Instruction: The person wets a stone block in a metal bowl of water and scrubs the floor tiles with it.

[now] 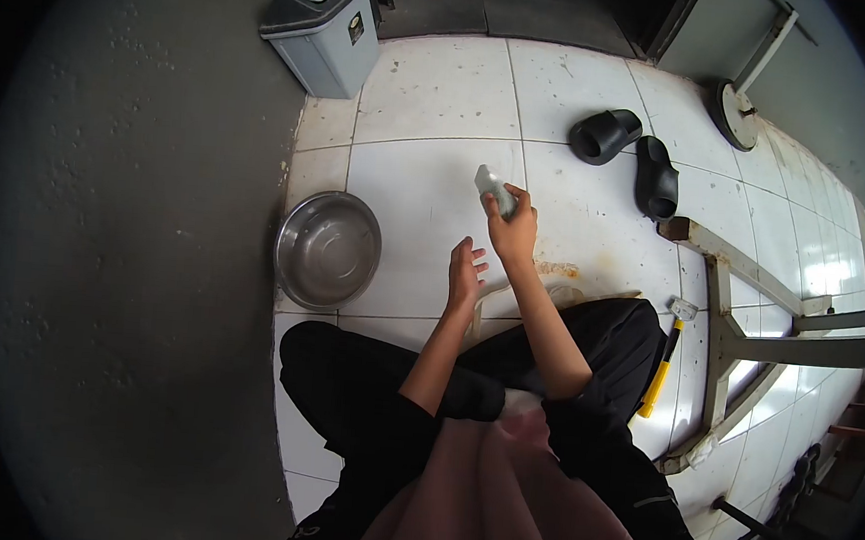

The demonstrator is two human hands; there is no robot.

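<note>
My right hand (514, 228) is closed around a small pale grey-green object (489, 182) with a whitish, shiny end; its exact kind cannot be made out. Slightly below and to the left is my left hand (465, 275), empty, with its fingers apart and partly curled. It does not touch the pale object. Both hands are over the white tiled floor (417, 199), in front of my crossed legs. A beige thing (495, 303) lies partly hidden behind my right forearm.
A steel basin (327, 251) sits on the left by the grey wall (133, 249). Behind it stands a grey bin (328, 47). Two black slippers (605, 136) lie at the back right. A yellow-handled hammer (662, 371) rests by my right knee, beside a wooden frame (718, 340).
</note>
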